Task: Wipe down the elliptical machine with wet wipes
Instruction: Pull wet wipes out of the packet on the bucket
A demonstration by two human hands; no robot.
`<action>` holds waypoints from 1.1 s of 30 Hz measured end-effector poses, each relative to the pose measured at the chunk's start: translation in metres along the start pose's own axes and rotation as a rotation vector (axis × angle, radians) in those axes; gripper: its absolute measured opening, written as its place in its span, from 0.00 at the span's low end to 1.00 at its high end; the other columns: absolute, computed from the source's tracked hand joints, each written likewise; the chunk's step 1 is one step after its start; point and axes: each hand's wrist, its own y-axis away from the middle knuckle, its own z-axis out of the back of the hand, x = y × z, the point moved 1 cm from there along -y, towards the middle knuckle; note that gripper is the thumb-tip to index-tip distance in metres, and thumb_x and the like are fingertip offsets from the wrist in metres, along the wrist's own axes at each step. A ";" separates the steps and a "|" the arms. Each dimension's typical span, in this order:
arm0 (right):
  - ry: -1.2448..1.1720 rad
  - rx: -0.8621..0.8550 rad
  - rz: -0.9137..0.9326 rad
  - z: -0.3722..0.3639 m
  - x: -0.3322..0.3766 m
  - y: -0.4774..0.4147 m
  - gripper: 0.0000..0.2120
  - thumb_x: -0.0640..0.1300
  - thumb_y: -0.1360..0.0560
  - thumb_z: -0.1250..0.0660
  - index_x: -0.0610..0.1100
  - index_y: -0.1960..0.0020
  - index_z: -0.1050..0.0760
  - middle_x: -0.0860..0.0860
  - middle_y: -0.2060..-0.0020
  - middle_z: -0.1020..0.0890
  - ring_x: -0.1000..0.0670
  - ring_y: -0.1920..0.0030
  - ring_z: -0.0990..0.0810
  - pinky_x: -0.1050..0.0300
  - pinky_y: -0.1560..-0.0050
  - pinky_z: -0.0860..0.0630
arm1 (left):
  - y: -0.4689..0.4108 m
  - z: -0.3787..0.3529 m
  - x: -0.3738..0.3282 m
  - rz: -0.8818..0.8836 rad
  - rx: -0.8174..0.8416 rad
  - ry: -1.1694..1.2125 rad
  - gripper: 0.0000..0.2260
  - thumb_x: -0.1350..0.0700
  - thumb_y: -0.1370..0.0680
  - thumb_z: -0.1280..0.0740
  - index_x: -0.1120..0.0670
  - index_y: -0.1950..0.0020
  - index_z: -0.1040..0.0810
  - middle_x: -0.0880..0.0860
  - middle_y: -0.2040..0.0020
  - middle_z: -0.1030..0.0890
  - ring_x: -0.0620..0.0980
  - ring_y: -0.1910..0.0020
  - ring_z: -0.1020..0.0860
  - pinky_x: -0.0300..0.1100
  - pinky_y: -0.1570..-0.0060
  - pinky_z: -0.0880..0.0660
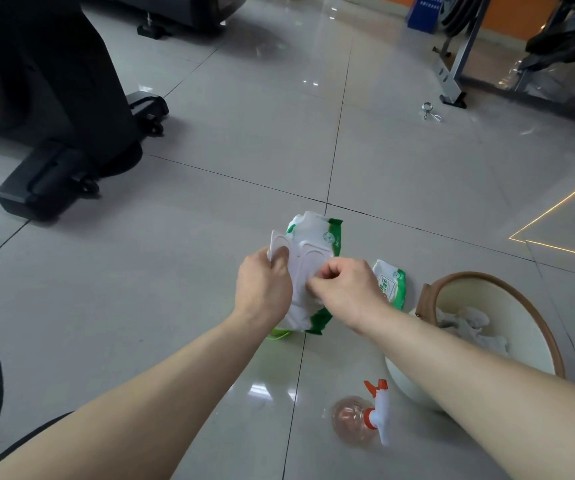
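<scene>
One wide-angle view, worn on the person's head, faces forward and steeply down at the floor (210,271). The left hand (263,289) and right hand (345,292) reach in from the bottom edge and meet on the pack (317,233) just below centre, close to the lens. The bottle (352,420) and basin (469,299) sit nearer still, at lower right. The elliptical (54,98) fills the upper left, farther off, cut by the picture's edge; a rack (459,57) stands far off at top right.

This is a gym room, where a black elliptical machine (54,116) stands on glossy grey floor tiles (244,133), near a metal rack frame (459,57) and a barbell spring clip (430,110).
</scene>
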 end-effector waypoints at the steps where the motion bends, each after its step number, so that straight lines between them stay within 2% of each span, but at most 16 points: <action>1: 0.019 0.016 0.017 -0.003 -0.001 0.002 0.07 0.42 0.31 0.27 0.45 0.66 0.22 0.54 0.70 0.20 0.52 0.67 0.24 0.60 0.66 0.29 | -0.001 0.000 0.000 0.021 -0.005 0.014 0.19 0.55 0.18 0.42 0.53 0.67 0.42 0.48 0.72 0.38 0.51 0.70 0.41 0.44 0.70 0.43; 5: 0.044 0.035 0.006 0.000 -0.001 -0.001 0.07 0.44 0.30 0.28 0.43 0.65 0.21 0.53 0.68 0.19 0.50 0.65 0.23 0.58 0.63 0.27 | -0.002 0.001 -0.003 0.021 0.009 0.016 0.18 0.55 0.18 0.42 0.52 0.67 0.43 0.46 0.73 0.40 0.50 0.71 0.41 0.43 0.71 0.44; 8: 0.009 -0.034 -0.032 0.012 0.000 -0.007 0.13 0.49 0.26 0.29 0.43 0.67 0.23 0.53 0.71 0.23 0.50 0.66 0.27 0.58 0.66 0.31 | -0.002 0.001 -0.004 -0.050 0.032 -0.019 0.19 0.51 0.17 0.43 0.52 0.66 0.43 0.47 0.72 0.39 0.51 0.70 0.41 0.44 0.69 0.42; 10: -0.006 -0.050 -0.040 0.016 0.001 -0.009 0.14 0.51 0.25 0.29 0.43 0.65 0.21 0.55 0.72 0.23 0.50 0.67 0.27 0.59 0.67 0.32 | -0.003 0.000 -0.003 -0.090 0.032 -0.033 0.19 0.49 0.16 0.43 0.53 0.66 0.42 0.49 0.71 0.37 0.51 0.69 0.40 0.46 0.67 0.40; 12: -0.001 -0.034 -0.047 0.015 0.001 -0.009 0.13 0.50 0.25 0.28 0.45 0.66 0.19 0.56 0.74 0.24 0.52 0.70 0.28 0.60 0.68 0.33 | -0.004 -0.001 -0.001 -0.109 0.033 -0.044 0.20 0.48 0.16 0.43 0.54 0.65 0.41 0.50 0.70 0.36 0.52 0.68 0.39 0.47 0.67 0.39; 17: -0.023 -0.007 -0.087 0.014 0.001 -0.008 0.08 0.45 0.27 0.29 0.41 0.61 0.16 0.52 0.70 0.22 0.50 0.68 0.28 0.61 0.68 0.33 | -0.001 -0.003 0.001 -0.161 0.063 -0.076 0.21 0.46 0.16 0.44 0.60 0.62 0.37 0.51 0.69 0.33 0.52 0.68 0.36 0.47 0.66 0.36; 22: -0.050 0.028 -0.111 0.010 0.003 0.000 0.06 0.43 0.28 0.29 0.41 0.60 0.16 0.53 0.70 0.21 0.53 0.69 0.27 0.64 0.71 0.32 | -0.002 -0.003 0.002 -0.113 0.036 -0.047 0.22 0.47 0.15 0.44 0.60 0.63 0.37 0.52 0.69 0.33 0.52 0.69 0.36 0.47 0.67 0.37; 25: -0.024 0.057 -0.088 0.002 0.002 0.004 0.06 0.44 0.30 0.28 0.41 0.61 0.18 0.51 0.67 0.17 0.52 0.66 0.22 0.61 0.66 0.28 | -0.003 -0.002 0.002 -0.039 0.013 -0.004 0.18 0.51 0.16 0.43 0.55 0.65 0.39 0.51 0.69 0.35 0.51 0.69 0.38 0.45 0.67 0.38; 28: 0.018 0.058 -0.057 0.001 0.001 0.004 0.06 0.45 0.30 0.27 0.43 0.62 0.19 0.51 0.64 0.16 0.51 0.63 0.21 0.59 0.63 0.26 | -0.005 0.000 0.001 0.010 0.003 0.029 0.16 0.54 0.18 0.42 0.53 0.65 0.39 0.51 0.69 0.36 0.51 0.69 0.39 0.45 0.67 0.40; 33: 0.008 -0.024 -0.005 0.009 0.003 0.000 0.08 0.44 0.29 0.30 0.40 0.63 0.23 0.54 0.70 0.23 0.51 0.66 0.28 0.58 0.66 0.31 | -0.006 0.002 -0.002 0.004 0.005 0.054 0.17 0.54 0.18 0.41 0.52 0.65 0.40 0.49 0.70 0.37 0.51 0.69 0.39 0.44 0.69 0.41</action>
